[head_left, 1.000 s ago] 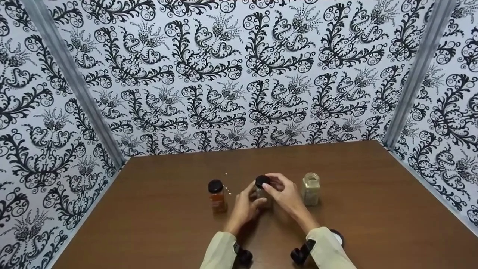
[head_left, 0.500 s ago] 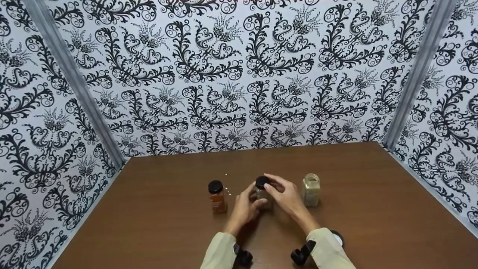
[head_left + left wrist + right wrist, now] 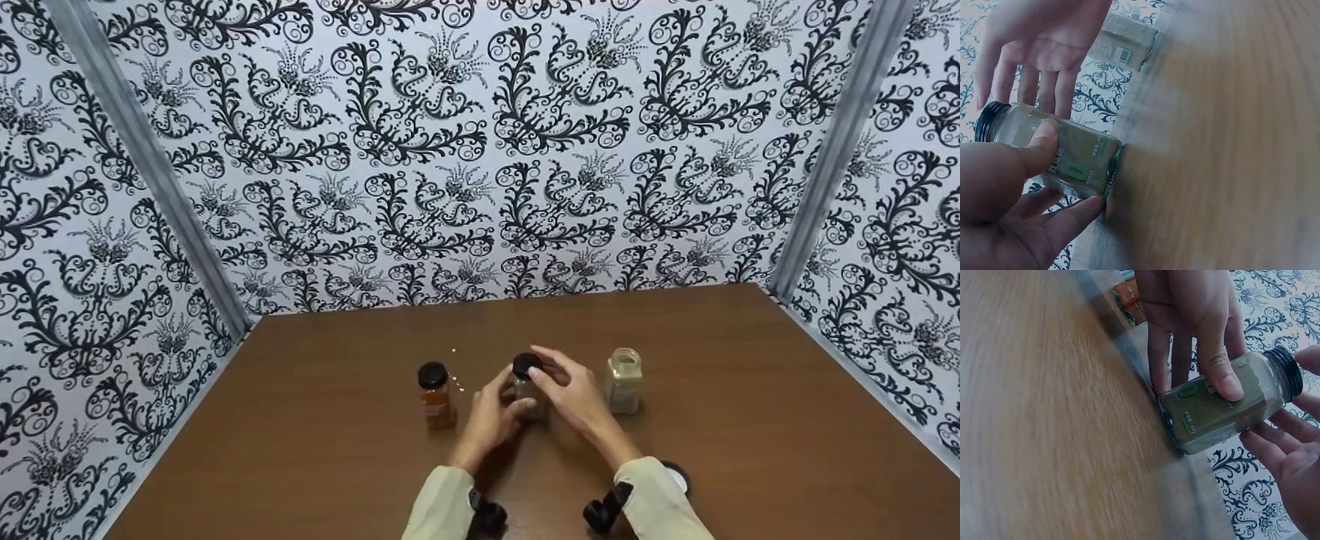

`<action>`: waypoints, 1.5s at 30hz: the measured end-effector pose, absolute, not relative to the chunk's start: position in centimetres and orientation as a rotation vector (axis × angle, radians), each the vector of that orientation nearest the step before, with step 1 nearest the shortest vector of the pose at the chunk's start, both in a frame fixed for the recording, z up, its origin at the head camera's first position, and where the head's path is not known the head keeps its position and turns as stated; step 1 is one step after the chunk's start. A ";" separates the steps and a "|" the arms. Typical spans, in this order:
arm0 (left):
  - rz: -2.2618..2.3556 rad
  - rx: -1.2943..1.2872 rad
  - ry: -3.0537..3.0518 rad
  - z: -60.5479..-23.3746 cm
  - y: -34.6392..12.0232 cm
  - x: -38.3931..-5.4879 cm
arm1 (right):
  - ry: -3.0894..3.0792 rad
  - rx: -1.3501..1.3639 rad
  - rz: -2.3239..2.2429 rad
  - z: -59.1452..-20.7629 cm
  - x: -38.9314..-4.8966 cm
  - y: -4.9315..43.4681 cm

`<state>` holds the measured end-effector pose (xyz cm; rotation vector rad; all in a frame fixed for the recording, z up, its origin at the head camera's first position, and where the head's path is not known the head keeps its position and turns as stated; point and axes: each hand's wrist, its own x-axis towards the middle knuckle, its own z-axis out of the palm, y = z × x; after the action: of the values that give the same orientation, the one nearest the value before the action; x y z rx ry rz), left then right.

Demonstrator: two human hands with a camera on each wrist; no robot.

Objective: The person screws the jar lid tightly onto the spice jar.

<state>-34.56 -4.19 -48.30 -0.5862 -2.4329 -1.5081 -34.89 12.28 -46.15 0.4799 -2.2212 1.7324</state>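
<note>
My left hand (image 3: 491,416) grips the body of a glass spice jar (image 3: 1081,146) filled with brownish-green powder, its thumb across the printed label. The jar stands upright at the middle of the table, its base at the tabletop. A black ribbed lid (image 3: 1286,372) sits on its neck. With thumb and fingers, my right hand (image 3: 577,390) holds that lid from the right side. To the right stands a lidless jar of pale powder (image 3: 625,390). On the left is a jar of orange-red spice (image 3: 439,409) with its black lid on.
A loose black lid with a white inside (image 3: 679,476) lies near the right sleeve, partly hidden by it. Several small pale specks (image 3: 457,381) are scattered beside the orange-red jar. The brown table (image 3: 315,450) meets patterned walls at the back and sides.
The right hand's fingers have shifted slightly around the lid. The left hand and all the jars stay in place.
</note>
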 end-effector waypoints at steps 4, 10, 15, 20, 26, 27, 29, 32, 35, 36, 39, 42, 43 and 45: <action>-1.479 -0.596 -2.433 -48.3 -4.2 -34.6 | -2.218 0.490 1.701 -46.2 -35.0 12.2; -1.466 -0.604 -2.424 -48.4 -4.1 -34.6 | -2.232 0.437 1.735 -46.0 -34.9 12.2; -1.486 -0.596 -2.421 -48.4 -4.1 -34.6 | -2.225 0.429 1.757 -46.0 -34.9 12.2; -1.492 -0.588 -2.427 -48.4 -4.2 -34.7 | -2.223 0.437 1.753 -46.1 -35.0 12.2; -1.486 -0.590 -2.424 -48.5 -4.2 -34.6 | -2.235 0.442 1.714 -46.2 -35.0 12.3; -1.485 -0.591 -2.423 -48.5 -4.2 -34.6 | -2.233 0.445 1.717 -46.2 -35.0 12.3; -1.491 -0.587 -2.426 -48.5 -4.2 -34.6 | -2.235 0.448 1.724 -46.2 -35.0 12.3; -1.513 -0.572 -2.431 -48.4 -4.2 -34.6 | -2.237 0.455 1.709 -46.2 -35.0 12.3; -1.524 -0.561 -2.433 -48.4 -4.1 -34.5 | -2.238 0.453 1.702 -46.2 -34.8 12.3; -1.517 -0.561 -2.431 -48.5 -4.1 -34.5 | -2.238 0.453 1.702 -46.2 -34.8 12.3; -1.503 -0.559 -2.427 -48.4 -4.1 -34.5 | -2.235 0.449 1.724 -46.2 -34.8 12.3; -1.496 -0.551 -2.428 -48.4 -4.1 -34.5 | -2.237 0.460 1.729 -46.2 -34.8 12.3; -1.492 -0.548 -2.430 -48.3 -4.0 -34.5 | -2.237 0.463 1.728 -46.2 -34.9 12.3; -1.486 -0.547 -2.430 -48.3 -4.0 -34.5 | -2.235 0.474 1.714 -46.2 -34.9 12.3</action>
<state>-34.50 -4.03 -48.31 -0.5474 -2.4295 -1.4861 -34.93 12.34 -46.17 0.4740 -2.2351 1.7136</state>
